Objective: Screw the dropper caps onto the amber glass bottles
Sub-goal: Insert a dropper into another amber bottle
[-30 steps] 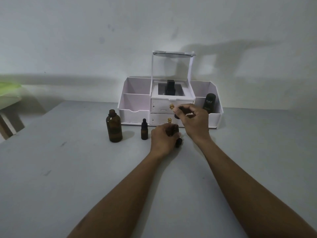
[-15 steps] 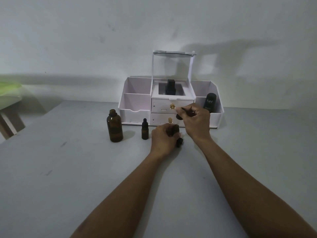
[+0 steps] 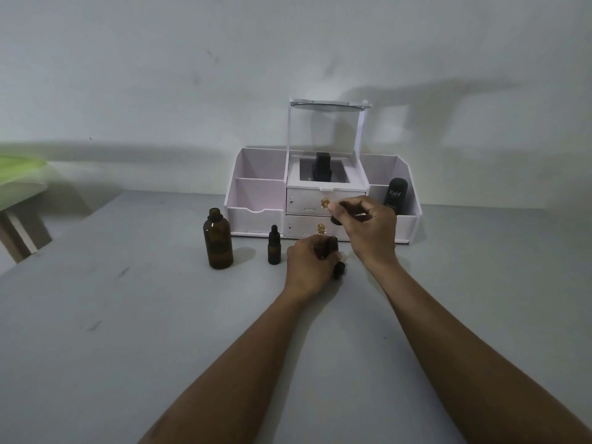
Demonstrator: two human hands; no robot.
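My left hand is wrapped around a small amber bottle standing on the grey table; only its dark top shows between my fingers. Just above it, my right hand pinches a black dropper cap between thumb and fingers. Another small black dropper cap lies on the table by my left thumb. A large amber bottle stands uncapped at the left. Beside it a tiny amber bottle wears a black dropper cap.
A white cosmetic organiser with two drawers, gold knobs and a raised mirror stands against the wall behind my hands. A black container sits in its right compartment, and a dark object in its centre. A green-topped stool stands far left.
My right hand has lifted the dropper cap slightly up and to the right above the held bottle. My left hand and the other bottles have stayed put.
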